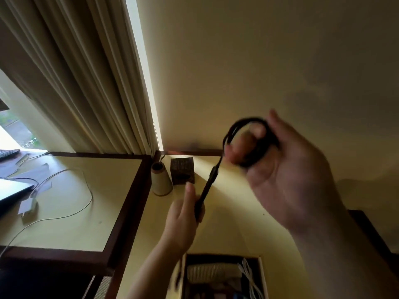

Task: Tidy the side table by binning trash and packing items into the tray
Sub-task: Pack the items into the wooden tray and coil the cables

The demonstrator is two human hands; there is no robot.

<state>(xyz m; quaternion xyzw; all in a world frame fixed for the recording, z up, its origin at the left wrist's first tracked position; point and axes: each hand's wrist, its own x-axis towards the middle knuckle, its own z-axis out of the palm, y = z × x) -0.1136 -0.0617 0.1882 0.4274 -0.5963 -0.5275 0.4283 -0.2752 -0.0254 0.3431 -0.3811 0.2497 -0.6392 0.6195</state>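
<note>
A black cable (210,182) is held up between both hands above the side table (233,225). My right hand (287,169) is raised at centre right, and the cable is looped in a coil around its fingers. My left hand (183,214) is lower, pinching the cable's straight end, which runs taut up to the coil. Both hands are blurred. The tray (262,275) sits at the bottom edge, below my hands. It holds a white cable (250,279) and a pale ribbed item (211,272); its lower part is cut off.
At the back of the side table stand a cream cone-shaped vase (160,180) and a dark patterned box (182,170). To the left, a desk (90,197) carries a laptop (13,190), a white charger (28,207) and white cables. Curtains (82,83) hang behind.
</note>
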